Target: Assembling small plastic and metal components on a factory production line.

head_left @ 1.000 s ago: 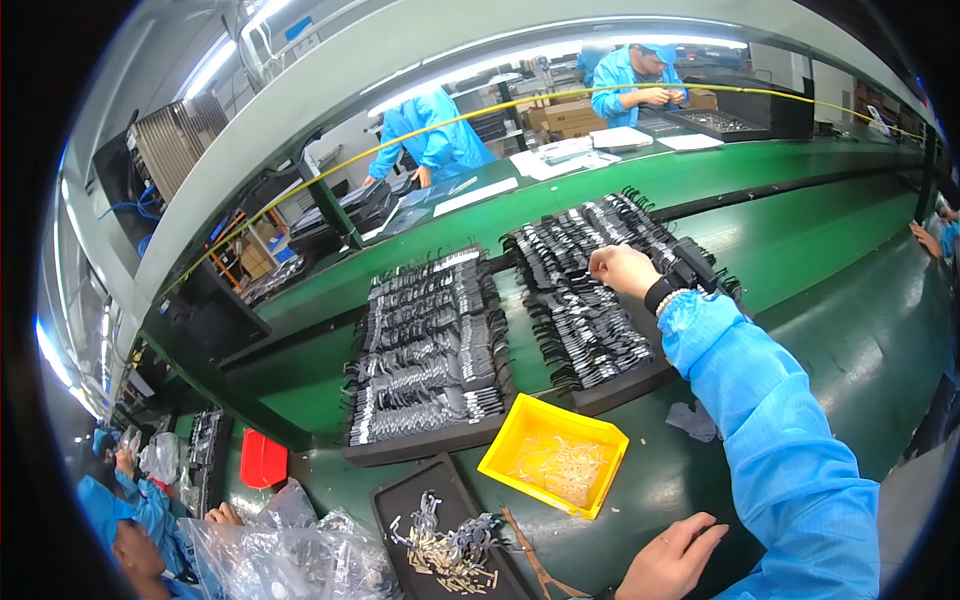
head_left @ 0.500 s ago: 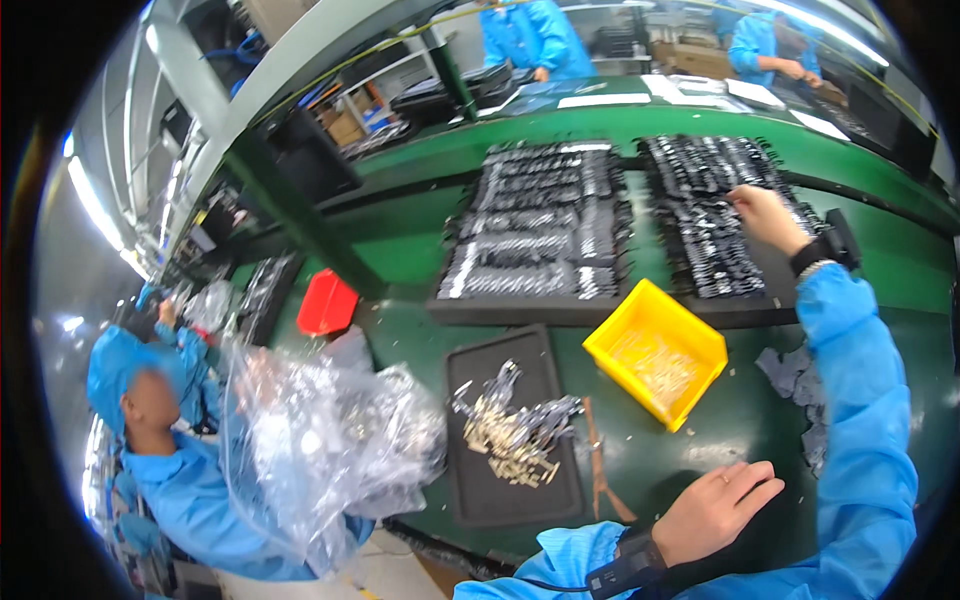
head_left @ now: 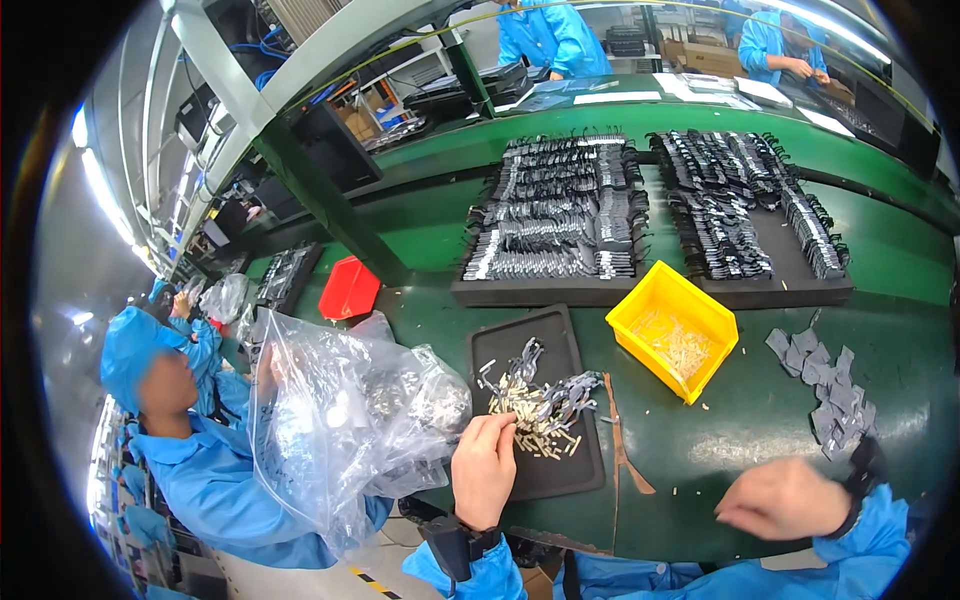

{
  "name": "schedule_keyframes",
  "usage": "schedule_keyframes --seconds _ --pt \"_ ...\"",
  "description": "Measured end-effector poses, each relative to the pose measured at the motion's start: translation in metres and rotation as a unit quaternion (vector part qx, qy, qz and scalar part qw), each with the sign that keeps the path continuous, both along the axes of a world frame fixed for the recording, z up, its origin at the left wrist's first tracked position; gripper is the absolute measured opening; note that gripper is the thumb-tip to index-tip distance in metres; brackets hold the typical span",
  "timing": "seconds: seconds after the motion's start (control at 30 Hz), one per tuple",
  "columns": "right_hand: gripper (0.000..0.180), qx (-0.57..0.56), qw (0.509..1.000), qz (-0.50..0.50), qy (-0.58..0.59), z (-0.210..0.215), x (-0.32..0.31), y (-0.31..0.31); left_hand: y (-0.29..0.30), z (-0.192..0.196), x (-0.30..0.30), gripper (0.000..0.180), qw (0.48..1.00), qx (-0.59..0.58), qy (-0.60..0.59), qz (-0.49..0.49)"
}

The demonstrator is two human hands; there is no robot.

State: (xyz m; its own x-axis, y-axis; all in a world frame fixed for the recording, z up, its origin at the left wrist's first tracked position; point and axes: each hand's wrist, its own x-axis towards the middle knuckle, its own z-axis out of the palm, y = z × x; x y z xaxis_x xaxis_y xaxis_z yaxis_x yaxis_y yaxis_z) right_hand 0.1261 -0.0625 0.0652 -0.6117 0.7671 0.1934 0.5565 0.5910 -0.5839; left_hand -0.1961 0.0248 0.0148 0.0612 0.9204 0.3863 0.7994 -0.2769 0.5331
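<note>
My left hand (head_left: 484,472) reaches over the near left part of a black tray (head_left: 548,482). Its fingers are pressed together, tips at the edge of a pile of small cream and grey strip-like parts (head_left: 540,415); whatever they pinch is hidden. My right hand (head_left: 786,498) hovers above the green table at the near right, fingers curled and smeared by motion. Beyond that hand lie loose flat dark-grey pieces (head_left: 835,390). A yellow bin (head_left: 640,300) holding small pale pieces stands between the tray and those pieces.
Two black foam trays (head_left: 540,292) with rows of black-and-silver parts stand at the back. A red bin (head_left: 350,288) sits left of them, near a green post (head_left: 315,205). A clear plastic bag (head_left: 350,430) bulges beside the tray, next to a co-worker in blue (head_left: 190,470).
My right hand has come back from the far right foam tray to the near table. My left hand has moved left from the table onto the pile in the black tray.
</note>
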Motion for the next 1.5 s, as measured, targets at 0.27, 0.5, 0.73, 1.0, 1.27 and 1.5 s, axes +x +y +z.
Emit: schedule_keyframes --seconds 0.27,0.5,0.73,1.0,1.27,1.5 --pt "0.008 -0.092 0.991 -0.036 0.088 -0.074 -0.035 -0.003 0.006 -0.018 0.000 0.013 0.997 -0.053 0.016 -0.045" --pt "0.009 -0.190 0.961 -0.057 0.194 -0.084 -0.025 -0.001 0.002 -0.009 0.007 0.007 0.999 0.001 -0.020 -0.025" --pt "0.009 -0.190 0.964 -0.056 0.178 -0.082 -0.026 -0.003 -0.006 -0.012 0.022 0.015 0.987 -0.048 0.073 -0.136" --pt "0.010 -0.178 0.964 -0.058 0.189 -0.087 -0.025 -0.003 0.000 -0.008 0.020 0.008 0.979 0.044 0.145 -0.137" --pt "0.011 -0.211 0.955 -0.062 0.201 -0.085 -0.023 -0.003 0.008 0.000 0.004 0.005 0.945 -0.044 -0.322 -0.025" --pt "0.039 -0.454 0.791 -0.007 0.410 -0.055 -0.029 0.029 0.007 0.014 0.074 0.015 0.835 0.039 -0.449 -0.315"
